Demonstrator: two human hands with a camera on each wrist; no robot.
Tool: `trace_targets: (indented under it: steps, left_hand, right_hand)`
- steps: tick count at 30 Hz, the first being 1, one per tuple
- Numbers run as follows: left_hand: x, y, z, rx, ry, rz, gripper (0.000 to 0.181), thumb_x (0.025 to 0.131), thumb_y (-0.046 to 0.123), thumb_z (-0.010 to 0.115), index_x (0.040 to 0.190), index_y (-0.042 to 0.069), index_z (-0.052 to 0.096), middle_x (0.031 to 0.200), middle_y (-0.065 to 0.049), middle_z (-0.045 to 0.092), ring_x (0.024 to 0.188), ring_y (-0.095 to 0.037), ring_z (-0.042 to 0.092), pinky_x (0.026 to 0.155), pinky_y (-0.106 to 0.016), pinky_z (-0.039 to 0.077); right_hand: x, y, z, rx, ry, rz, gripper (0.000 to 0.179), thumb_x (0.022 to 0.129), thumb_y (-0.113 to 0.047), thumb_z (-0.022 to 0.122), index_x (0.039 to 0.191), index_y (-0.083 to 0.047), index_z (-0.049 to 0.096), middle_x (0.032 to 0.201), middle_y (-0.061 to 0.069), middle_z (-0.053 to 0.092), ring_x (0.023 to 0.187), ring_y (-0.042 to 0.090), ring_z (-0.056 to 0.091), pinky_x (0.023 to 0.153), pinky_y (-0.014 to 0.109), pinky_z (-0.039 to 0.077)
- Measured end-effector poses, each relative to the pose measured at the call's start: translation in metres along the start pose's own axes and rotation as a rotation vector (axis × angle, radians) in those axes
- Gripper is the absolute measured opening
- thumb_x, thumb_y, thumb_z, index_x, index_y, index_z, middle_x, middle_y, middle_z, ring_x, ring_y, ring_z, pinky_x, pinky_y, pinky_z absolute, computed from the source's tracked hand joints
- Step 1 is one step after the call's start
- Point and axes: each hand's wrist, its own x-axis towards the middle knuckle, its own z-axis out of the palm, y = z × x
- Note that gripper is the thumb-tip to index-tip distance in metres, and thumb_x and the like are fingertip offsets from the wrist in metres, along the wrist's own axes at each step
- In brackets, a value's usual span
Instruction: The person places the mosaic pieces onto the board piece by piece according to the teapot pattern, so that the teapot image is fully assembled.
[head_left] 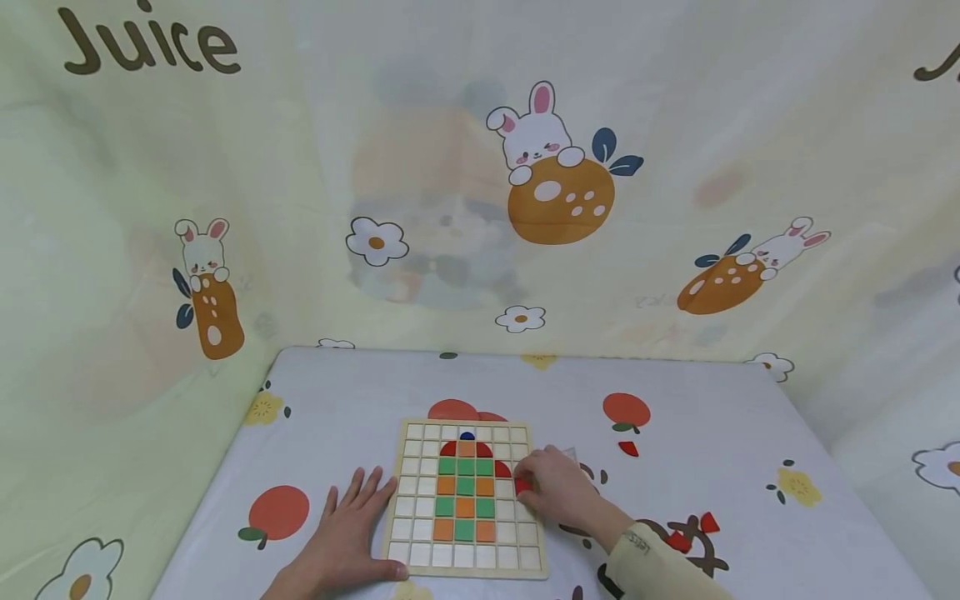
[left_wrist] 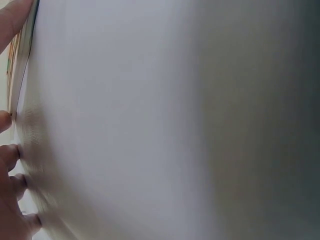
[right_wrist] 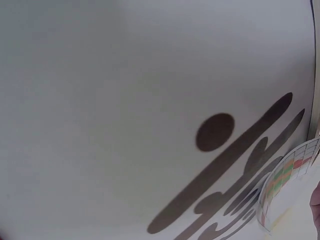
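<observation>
A wooden grid board [head_left: 465, 572] lies on the table, with green and orange square tiles forming a column in its middle. Red curved pieces [head_left: 502, 469] and a dark blue piece [head_left: 467, 436] sit near the top of that column. My left hand [head_left: 341, 533] rests spread at the board's left edge, thumb on the lower left corner. Over the right edge, my right hand [head_left: 558, 487] pinches a red piece [head_left: 521, 485], partly hidden by the fingers. In the left wrist view, fingertips [left_wrist: 20, 185] show beside the board's edge [left_wrist: 22, 65].
Loose red pieces lie to the right: one [head_left: 628, 449] farther back, two others [head_left: 708, 522] nearer the front. A thin curved sheet with a printed coloured grid [right_wrist: 285, 180] shows in the right wrist view. Patterned cloth covers the table [head_left: 360, 392] and hangs behind it.
</observation>
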Motion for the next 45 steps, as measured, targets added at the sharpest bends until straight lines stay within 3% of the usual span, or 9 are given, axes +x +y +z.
trace_targets:
  steps: [13, 29, 35, 40, 45]
  left_hand:
    - [0.0, 0.001, -0.001, 0.0, -0.014, -0.014, 0.13, 0.053, 0.08, 0.08, 0.159, 0.017, 0.039, 0.169, -0.012, 0.027, 0.159, -0.042, 0.01, 0.12, -0.078, 0.005]
    - [0.001, 0.0, 0.001, -0.008, -0.02, -0.014, 0.131, 0.052, 0.081, 0.08, 0.159, 0.018, 0.039, 0.17, -0.011, 0.026, 0.16, -0.041, 0.009, 0.121, -0.078, 0.004]
    - [0.001, 0.002, -0.001, -0.002, -0.012, -0.023, 0.131, 0.051, 0.081, 0.08, 0.159, 0.018, 0.039, 0.17, -0.011, 0.027, 0.16, -0.04, 0.009, 0.121, -0.077, 0.004]
    - [0.001, 0.002, 0.0, -0.006, -0.02, -0.019, 0.131, 0.052, 0.081, 0.081, 0.159, 0.018, 0.039, 0.17, -0.011, 0.027, 0.16, -0.041, 0.009, 0.121, -0.077, 0.004]
    - [0.001, 0.002, -0.001, 0.003, -0.018, -0.026, 0.132, 0.05, 0.083, 0.079, 0.159, 0.018, 0.039, 0.17, -0.011, 0.027, 0.16, -0.04, 0.009, 0.121, -0.077, 0.005]
  right_hand:
    - [0.001, 0.0, -0.002, 0.009, -0.016, 0.006, 0.023, 0.083, -0.021, 0.086, 0.103, -0.014, 0.079, 0.094, -0.003, 0.07, 0.086, 0.014, 0.048, 0.072, 0.03, 0.048]
    - [0.001, -0.009, -0.006, -0.004, -0.042, 0.079, 0.018, 0.084, -0.018, 0.085, 0.099, -0.01, 0.078, 0.082, -0.004, 0.066, 0.082, 0.014, 0.049, 0.072, 0.03, 0.05]
    - [0.002, -0.011, -0.01, -0.025, -0.05, 0.064, 0.025, 0.085, -0.02, 0.084, 0.106, -0.008, 0.077, 0.083, -0.004, 0.064, 0.082, 0.015, 0.049, 0.071, 0.03, 0.048]
    - [-0.005, 0.002, -0.027, 0.169, 0.051, 0.099, 0.031, 0.087, -0.014, 0.081, 0.116, -0.008, 0.073, 0.092, -0.003, 0.066, 0.087, 0.013, 0.055, 0.071, 0.028, 0.051]
    - [-0.024, 0.036, -0.049, 0.284, 0.188, 0.028, 0.029, 0.09, -0.007, 0.076, 0.119, -0.005, 0.071, 0.103, 0.005, 0.073, 0.087, 0.011, 0.062, 0.071, 0.024, 0.054]
